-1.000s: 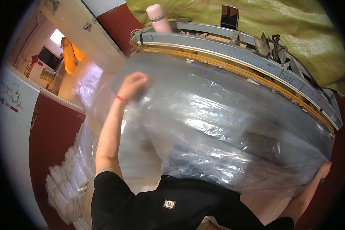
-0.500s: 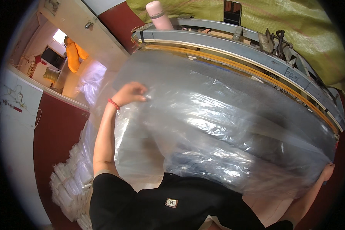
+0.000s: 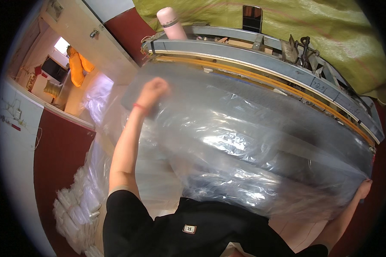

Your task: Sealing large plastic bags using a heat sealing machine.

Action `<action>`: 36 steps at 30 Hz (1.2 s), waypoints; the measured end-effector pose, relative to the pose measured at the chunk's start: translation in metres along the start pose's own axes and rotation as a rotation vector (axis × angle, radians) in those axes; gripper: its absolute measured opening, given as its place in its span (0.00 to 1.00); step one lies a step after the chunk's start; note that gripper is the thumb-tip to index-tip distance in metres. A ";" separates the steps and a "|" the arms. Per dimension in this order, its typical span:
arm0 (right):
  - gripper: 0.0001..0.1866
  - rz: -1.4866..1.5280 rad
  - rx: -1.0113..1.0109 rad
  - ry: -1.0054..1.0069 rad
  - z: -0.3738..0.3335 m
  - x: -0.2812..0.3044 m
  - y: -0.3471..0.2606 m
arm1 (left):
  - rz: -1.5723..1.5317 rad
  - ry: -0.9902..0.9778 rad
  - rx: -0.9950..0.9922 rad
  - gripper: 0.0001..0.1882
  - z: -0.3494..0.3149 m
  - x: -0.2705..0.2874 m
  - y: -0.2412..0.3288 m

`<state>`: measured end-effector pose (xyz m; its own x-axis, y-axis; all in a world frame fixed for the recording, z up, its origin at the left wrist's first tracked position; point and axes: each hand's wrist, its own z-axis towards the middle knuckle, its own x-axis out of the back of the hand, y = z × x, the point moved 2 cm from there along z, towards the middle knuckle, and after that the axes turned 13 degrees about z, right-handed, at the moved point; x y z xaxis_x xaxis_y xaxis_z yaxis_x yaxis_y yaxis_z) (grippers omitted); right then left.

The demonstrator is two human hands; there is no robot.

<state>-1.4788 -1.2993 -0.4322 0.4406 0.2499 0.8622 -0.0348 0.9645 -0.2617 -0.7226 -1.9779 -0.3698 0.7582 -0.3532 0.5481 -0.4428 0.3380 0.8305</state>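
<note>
Head view: with the middle of the clear plastic sheet [image 3: 244, 145] as the dial's centre, a pile of folded see-through plastic [image 3: 75, 218] lay at 8 o'clock, and an orange bundle [image 3: 76, 68] showed through the doorway at 10. A lilac-tinted heap of film [image 3: 98, 96] sat between 9 and 10, below the pale door [image 3: 92, 47]. Next came the left hand [image 3: 155, 91] at 10 o'clock, a red bracelet [image 3: 141, 108] at its wrist; it was above the grey table [image 3: 283, 96], fingers curled but blurred, so I could not tell whether its grip was clenched on film or released. A pink bottle [image 3: 171, 25] stood tilted at 11. The sheet itself spread, creased and shiny, over the table, its near part reaching the black shirt [image 3: 218, 218] at 6. A long grey metal beam [image 3: 244, 52] arched along the table's far side from 11 to 3, with green woven sheeting [image 3: 317, 25] beyond it at 1. Rightmost, near 4 o'clock, the right hand [image 3: 364, 188] grasped the sheet's gathered corner.
</note>
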 end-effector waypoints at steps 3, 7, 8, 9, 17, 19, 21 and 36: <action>0.18 0.002 0.002 -0.017 -0.012 0.006 -0.021 | 0.276 0.066 -0.072 0.01 0.021 -0.017 -0.018; 0.18 0.019 -0.007 -0.012 -0.011 0.012 -0.015 | 0.407 0.194 -0.172 0.01 0.038 -0.029 -0.013; 0.18 0.018 -0.011 -0.009 -0.010 0.013 -0.014 | 0.405 0.191 -0.176 0.01 0.041 -0.030 -0.012; 0.18 0.007 -0.023 -0.025 -0.010 0.014 -0.017 | 0.445 0.208 -0.195 0.01 0.044 -0.030 -0.013; 0.18 0.070 -0.060 -0.058 -0.017 0.021 -0.029 | 0.631 0.307 -0.379 0.10 0.044 -0.031 0.001; 0.18 0.134 -0.085 -0.026 -0.009 0.020 -0.018 | 0.702 0.389 -0.436 0.10 0.045 -0.030 0.001; 0.18 0.344 -0.079 0.006 0.000 0.009 0.005 | 0.718 0.320 -0.329 0.08 0.045 -0.025 -0.005; 0.15 0.774 0.252 0.367 0.028 -0.030 -0.092 | 0.029 0.590 0.070 0.07 0.102 0.012 -0.083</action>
<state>-1.5137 -1.3933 -0.4214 0.4697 0.8377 0.2788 -0.6191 0.5376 -0.5724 -0.7255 -2.0989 -0.4220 0.8743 0.2065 0.4392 -0.4827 0.2745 0.8317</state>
